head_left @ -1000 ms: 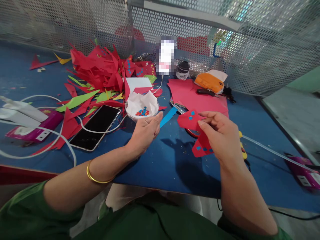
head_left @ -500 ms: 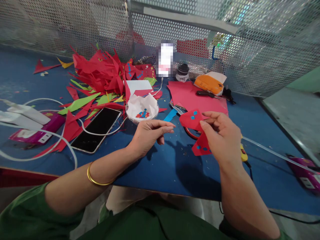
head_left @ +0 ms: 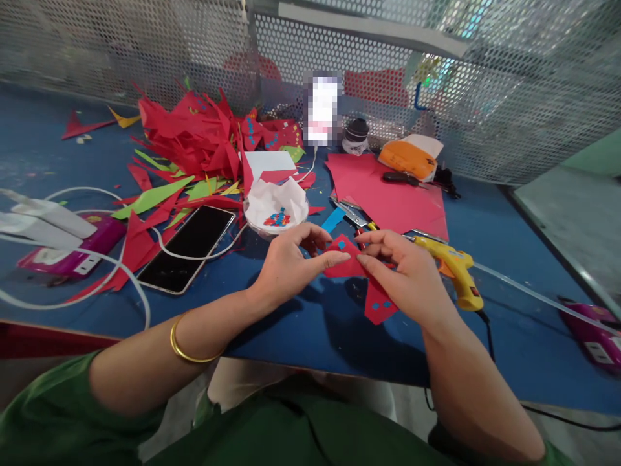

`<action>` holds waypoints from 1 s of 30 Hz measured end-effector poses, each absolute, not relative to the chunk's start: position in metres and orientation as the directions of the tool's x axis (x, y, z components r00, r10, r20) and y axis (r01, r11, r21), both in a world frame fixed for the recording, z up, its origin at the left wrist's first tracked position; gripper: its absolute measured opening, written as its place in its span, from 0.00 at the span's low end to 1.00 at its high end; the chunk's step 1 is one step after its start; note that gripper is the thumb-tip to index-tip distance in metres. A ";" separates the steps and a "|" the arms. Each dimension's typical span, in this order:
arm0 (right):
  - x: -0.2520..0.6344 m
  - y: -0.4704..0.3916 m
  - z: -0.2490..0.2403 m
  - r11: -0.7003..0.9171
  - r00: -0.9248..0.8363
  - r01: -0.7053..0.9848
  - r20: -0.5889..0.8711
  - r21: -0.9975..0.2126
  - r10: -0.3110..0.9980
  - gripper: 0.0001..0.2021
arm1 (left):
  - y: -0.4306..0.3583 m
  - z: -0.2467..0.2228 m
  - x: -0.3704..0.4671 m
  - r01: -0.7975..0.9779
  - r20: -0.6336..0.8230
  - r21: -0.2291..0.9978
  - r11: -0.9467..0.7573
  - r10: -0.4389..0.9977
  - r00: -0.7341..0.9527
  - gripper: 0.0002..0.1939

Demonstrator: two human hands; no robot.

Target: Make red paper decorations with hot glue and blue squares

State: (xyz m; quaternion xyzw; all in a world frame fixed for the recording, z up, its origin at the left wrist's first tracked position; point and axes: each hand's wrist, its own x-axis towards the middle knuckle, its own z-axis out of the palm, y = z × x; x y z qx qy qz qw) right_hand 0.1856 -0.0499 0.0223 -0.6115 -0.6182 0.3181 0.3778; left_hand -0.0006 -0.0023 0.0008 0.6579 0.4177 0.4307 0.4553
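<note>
A red paper cutout with small blue diamond pieces on it hangs between my hands, above the table's front part. My left hand pinches its left lobe, the thumb lying on the front face near a blue diamond. At its middle, my right hand grips the paper between thumb and fingers. Just beyond my left hand stands a clear bowl lined with white paper, and tiny red and blue pieces lie in it. A yellow glue gun rests right of my right hand.
Scissors and a blue strip lie beyond my hands, beside red sheets. A phone with a white cable lies at left, near a heap of red scraps. A black-capped jar stands by the mesh screen.
My left hand has moved right and taken hold of the paper's left lobe. My right hand has shifted slightly left and down with the cutout, uncovering more of the glue gun.
</note>
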 end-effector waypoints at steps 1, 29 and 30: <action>0.183 -0.051 0.022 0.052 0.017 0.515 0.071 -0.856 0.997 0.11 | -0.002 0.000 0.000 0.178 0.148 0.961 -0.213 0.936 0.318 0.14; 0.189 -0.048 0.025 -0.007 0.110 0.482 0.053 -0.876 0.993 0.11 | 0.002 -0.003 0.000 0.120 0.034 0.990 -0.069 0.961 0.273 0.13; 0.189 -0.048 0.025 -0.007 0.113 0.482 0.054 -0.876 0.992 0.11 | 0.002 -0.003 0.000 0.109 0.037 0.992 -0.069 0.962 0.270 0.16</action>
